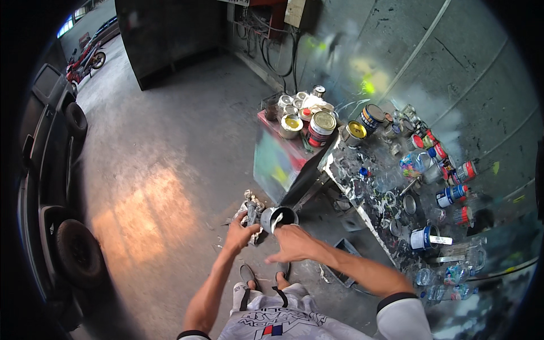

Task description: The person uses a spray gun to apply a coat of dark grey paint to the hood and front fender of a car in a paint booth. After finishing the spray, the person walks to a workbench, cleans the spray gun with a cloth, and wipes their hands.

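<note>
My left hand (pixel 241 232) is wrapped round a metal spray gun (pixel 251 212), which has a dark grey cup (pixel 283 214) attached on its right side. Inside the cup's rim shows a small white item. My right hand (pixel 292 243) is at the cup's near rim, with its upper fingers bent; what they grip is hidden, and a lower finger hangs apart. Crumpled, paint-stained material behind the gun is too cluttered to make out.
A paint-spattered bench (pixel 362 209) at right bears several cans and plastic bottles. A red stand (pixel 269 119) holds more cans. Below lies a grey tray (pixel 343 269). A dark vehicle (pixel 48 170) lines the left; a red motorbike (pixel 79 68) stands farther back, beside a dark panel (pixel 164 39).
</note>
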`<action>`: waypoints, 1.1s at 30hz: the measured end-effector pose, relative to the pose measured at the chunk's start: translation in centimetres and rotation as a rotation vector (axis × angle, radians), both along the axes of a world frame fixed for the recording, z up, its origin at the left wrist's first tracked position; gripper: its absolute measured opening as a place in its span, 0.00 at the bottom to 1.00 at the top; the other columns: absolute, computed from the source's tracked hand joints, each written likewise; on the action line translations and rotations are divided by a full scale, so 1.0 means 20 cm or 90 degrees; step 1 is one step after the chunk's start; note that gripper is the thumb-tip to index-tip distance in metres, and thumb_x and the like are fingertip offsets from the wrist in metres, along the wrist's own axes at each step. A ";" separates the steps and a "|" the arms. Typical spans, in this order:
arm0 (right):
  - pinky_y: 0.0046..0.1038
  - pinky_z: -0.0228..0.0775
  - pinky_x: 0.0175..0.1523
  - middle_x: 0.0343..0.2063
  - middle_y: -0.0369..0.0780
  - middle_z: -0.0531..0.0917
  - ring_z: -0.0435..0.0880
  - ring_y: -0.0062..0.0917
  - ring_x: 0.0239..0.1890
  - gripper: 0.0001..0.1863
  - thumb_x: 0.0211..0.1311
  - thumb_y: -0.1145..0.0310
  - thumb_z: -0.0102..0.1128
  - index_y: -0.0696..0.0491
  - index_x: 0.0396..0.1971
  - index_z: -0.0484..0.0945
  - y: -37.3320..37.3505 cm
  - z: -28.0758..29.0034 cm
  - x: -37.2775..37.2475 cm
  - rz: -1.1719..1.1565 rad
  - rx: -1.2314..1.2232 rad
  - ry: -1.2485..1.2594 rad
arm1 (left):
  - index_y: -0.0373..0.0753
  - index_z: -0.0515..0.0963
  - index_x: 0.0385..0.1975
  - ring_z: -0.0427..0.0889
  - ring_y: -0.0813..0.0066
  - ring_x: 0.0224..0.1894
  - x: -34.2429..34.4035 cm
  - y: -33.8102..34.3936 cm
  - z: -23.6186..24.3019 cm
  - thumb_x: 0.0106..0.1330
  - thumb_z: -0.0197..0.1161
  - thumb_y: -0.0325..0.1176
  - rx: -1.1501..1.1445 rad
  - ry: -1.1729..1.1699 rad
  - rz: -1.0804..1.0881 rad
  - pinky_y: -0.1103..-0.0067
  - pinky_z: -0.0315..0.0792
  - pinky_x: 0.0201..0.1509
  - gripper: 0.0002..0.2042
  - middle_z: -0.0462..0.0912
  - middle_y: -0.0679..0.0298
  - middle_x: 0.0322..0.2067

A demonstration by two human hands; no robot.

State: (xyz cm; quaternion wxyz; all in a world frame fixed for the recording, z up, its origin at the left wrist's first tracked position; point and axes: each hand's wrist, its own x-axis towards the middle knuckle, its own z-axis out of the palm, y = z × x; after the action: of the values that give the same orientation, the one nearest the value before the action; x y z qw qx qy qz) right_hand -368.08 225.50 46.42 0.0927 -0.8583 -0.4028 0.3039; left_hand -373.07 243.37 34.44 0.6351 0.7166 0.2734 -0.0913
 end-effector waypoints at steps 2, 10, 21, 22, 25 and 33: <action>0.33 0.71 0.47 0.35 0.45 0.81 0.80 0.37 0.41 0.25 0.40 0.55 0.72 0.60 0.33 0.78 -0.12 -0.06 0.03 0.255 -0.011 -0.153 | 0.29 0.68 0.58 0.75 0.75 0.20 0.00 0.05 0.10 0.41 0.67 0.43 0.015 0.024 -0.123 0.77 0.70 0.26 0.40 0.79 0.59 0.25; 0.28 0.65 0.54 0.34 0.43 0.79 0.77 0.31 0.44 0.10 0.49 0.66 0.56 0.56 0.29 0.78 -0.21 -0.03 0.13 0.499 0.018 -0.442 | 0.30 0.67 0.59 0.78 0.68 0.34 0.16 0.15 0.24 0.42 0.66 0.45 0.056 0.040 -0.303 0.76 0.72 0.40 0.41 0.80 0.56 0.35; 0.36 0.73 0.45 0.27 0.58 0.80 0.81 0.49 0.36 0.40 0.41 0.41 0.70 0.71 0.30 0.78 -0.01 -0.01 0.10 -0.057 -0.162 0.161 | 0.31 0.64 0.59 0.82 0.56 0.41 0.04 -0.04 0.25 0.40 0.67 0.43 0.210 -0.137 -0.068 0.70 0.73 0.48 0.42 0.81 0.44 0.38; 0.37 0.72 0.44 0.26 0.58 0.80 0.80 0.49 0.36 0.36 0.44 0.44 0.69 0.71 0.27 0.78 -0.03 -0.03 0.09 -0.003 -0.171 0.118 | 0.31 0.65 0.59 0.82 0.56 0.41 0.04 -0.05 0.24 0.40 0.67 0.43 0.211 -0.141 -0.067 0.70 0.73 0.48 0.41 0.81 0.45 0.38; 0.38 0.72 0.44 0.27 0.58 0.80 0.79 0.50 0.36 0.27 0.51 0.55 0.65 0.71 0.30 0.77 -0.08 -0.07 0.08 0.095 -0.081 0.025 | 0.31 0.65 0.59 0.82 0.57 0.41 0.03 -0.04 0.18 0.41 0.67 0.43 0.157 -0.115 -0.052 0.71 0.72 0.48 0.41 0.81 0.45 0.39; 0.34 0.72 0.46 0.37 0.50 0.82 0.81 0.44 0.41 0.14 0.54 0.77 0.55 0.61 0.41 0.78 -0.26 0.05 0.13 -0.227 0.238 0.089 | 0.30 0.65 0.60 0.82 0.57 0.39 -0.01 0.04 0.09 0.40 0.66 0.44 0.143 -0.062 -0.022 0.71 0.72 0.47 0.43 0.81 0.43 0.36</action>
State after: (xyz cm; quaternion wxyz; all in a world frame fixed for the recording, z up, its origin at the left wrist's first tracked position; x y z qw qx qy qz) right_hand -365.53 220.31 47.40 0.3294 -0.8605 -0.2873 0.2618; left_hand -373.31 244.15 36.34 0.5617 0.7914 0.2384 -0.0364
